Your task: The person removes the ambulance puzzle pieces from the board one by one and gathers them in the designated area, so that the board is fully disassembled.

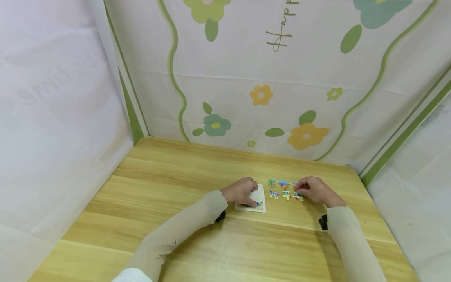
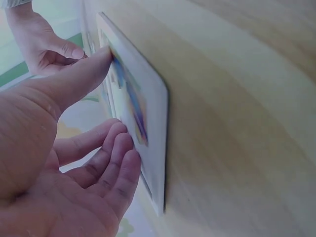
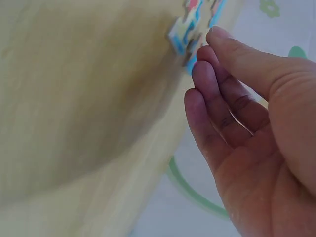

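A small white-framed puzzle board (image 1: 261,210) lies on the wooden table, with coloured pieces in its lower part. My left hand (image 1: 241,192) is over it, thumb and loosely bent fingers touching its face. In the left wrist view the board (image 2: 157,128) appears edge-on beside the fingertips. Several loose jigsaw pieces (image 1: 274,194) lie in two rows to the right of the board. At the right end of these rows is my right hand (image 1: 314,190), its fingertips close over the pieces. In the right wrist view some pieces (image 3: 185,32) show just beyond the thumb and relaxed fingers; none is visible between them.
The wooden table (image 1: 169,168) extends around the board and pieces. A white cloth with printed flowers (image 1: 225,70) hangs behind the far edge, and pale cloth walls (image 1: 60,117) stand at both sides.
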Demonstrator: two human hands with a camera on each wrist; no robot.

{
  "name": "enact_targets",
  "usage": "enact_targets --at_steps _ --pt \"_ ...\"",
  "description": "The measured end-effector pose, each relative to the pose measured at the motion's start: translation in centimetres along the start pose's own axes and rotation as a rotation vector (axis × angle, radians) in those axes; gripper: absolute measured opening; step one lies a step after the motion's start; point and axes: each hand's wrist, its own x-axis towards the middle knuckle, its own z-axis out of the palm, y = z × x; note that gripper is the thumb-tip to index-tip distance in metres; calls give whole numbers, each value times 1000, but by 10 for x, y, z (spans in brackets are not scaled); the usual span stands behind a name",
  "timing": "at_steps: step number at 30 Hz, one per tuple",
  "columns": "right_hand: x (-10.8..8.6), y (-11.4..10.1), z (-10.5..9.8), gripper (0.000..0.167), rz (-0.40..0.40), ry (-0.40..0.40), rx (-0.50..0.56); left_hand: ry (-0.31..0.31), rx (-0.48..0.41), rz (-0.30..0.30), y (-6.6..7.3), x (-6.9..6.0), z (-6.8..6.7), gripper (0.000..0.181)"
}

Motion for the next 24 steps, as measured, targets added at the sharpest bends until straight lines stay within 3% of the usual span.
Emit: enact_targets --at_steps 7,14,24 --pt "6 -28 -1 17 -29 -48 12 -25 -1 24 0 0 -5 56" --pt "21 -64 11 23 -63 -81 3 -15 -54 82 -13 -3 -14 55" --pt "41 -111 38 24 -225 -143 -29 -56 -61 83 -29 -20 -27 56"
